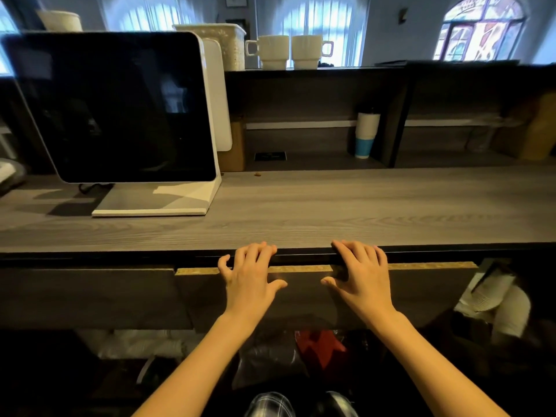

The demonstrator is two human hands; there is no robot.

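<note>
drawer point(304, 296) sits just under the front lip of the bench point(331, 212), mid-view. its front is flat and dark, with a strip of raw speckled chipboard showing along the top edge. left grip point(251, 273) and right grip point(359, 275) lie side by side on that front, near each other but apart. each has its fingers bent over the top edge, up against the bench lip, and its thumb spread on the dark face. whether the fingertips reach behind the front cannot be told. the black lip overhangs the drawer just above the knuckles.

left of the drawer, a matching dark panel point(90, 296) lies flush beside it. below are a crumpled red bag point(322, 347) and, to the right, stacked ribbed white cups point(487, 293) lying on their side.

the bench top is grey wood grain, matte. on its left stands a glossy black screen point(108, 106), rounded at the corners, on an angular white stand point(156, 206). a small crumb point(257, 174) lies at the back. in the shelf point(301, 164) behind stands a white tumbler point(365, 133) with a blue band. two squat cream mugs point(290, 52) stand on top, touching.
</note>
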